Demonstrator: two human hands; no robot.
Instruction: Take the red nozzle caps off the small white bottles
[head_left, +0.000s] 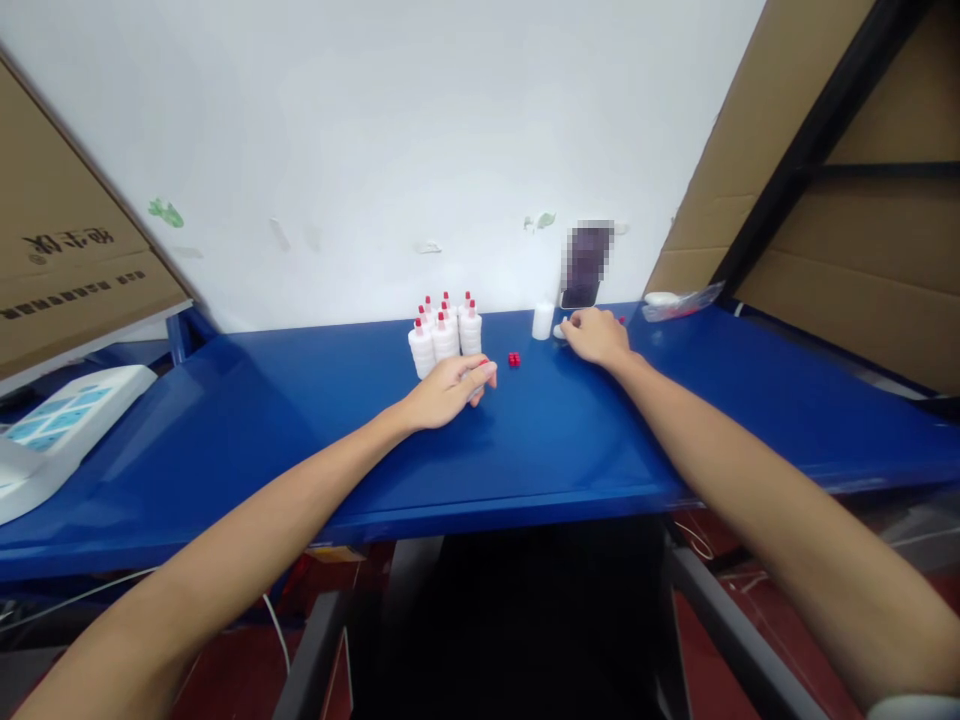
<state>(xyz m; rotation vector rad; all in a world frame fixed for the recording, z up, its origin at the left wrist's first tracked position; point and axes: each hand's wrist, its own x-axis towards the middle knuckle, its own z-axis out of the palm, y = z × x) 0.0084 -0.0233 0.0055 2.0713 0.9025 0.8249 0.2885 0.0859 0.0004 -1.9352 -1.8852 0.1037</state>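
Observation:
My left hand [452,390] is closed in front of a group of white squeeze bottles [444,345] with red-tipped nozzles. A small red tip [484,362] shows at its thumb and forefinger; the rest of that piece is hidden by the fingers. Further right, my right hand [598,335] reaches down to the table with its fingers pinched at a small white piece [559,330], perhaps a nozzle cap. Just left of that piece stands a plain white bottle [543,322] without a red tip. Between my hands lies a little cluster of red tips [514,359].
The blue table [247,430] meets a white wall. A phone [587,265] leans there behind my right hand. A clear plastic bag [682,301] lies at the back right. On the left are a white device with blue panels [71,410] and a cardboard box [67,230].

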